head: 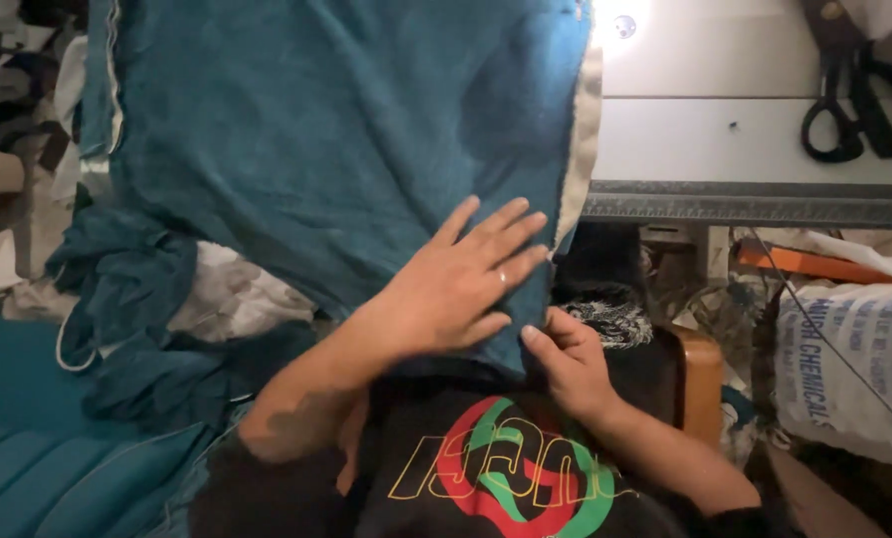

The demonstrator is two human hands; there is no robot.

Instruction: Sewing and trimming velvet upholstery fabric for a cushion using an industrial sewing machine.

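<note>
Smoothing step, I judge: left hand (456, 284) lies flat, fingers spread, on the teal cloth (336, 139) at centre; right hand (566, 359), at four o'clock, pinches its lower edge; the next move calls for tension; black shears (860, 105) lie at two o'clock.

The black-handled steel scissors (858, 95) run off the top edge, and the teal woven cloth (316, 139) hides the table beneath it.

The person wears a black shirt (486, 478) printed with a red and green looping emblem and yellow outlined lettering. Both forearms are bare. The left hand (456, 284) carries a thin ring (503, 278).
</note>
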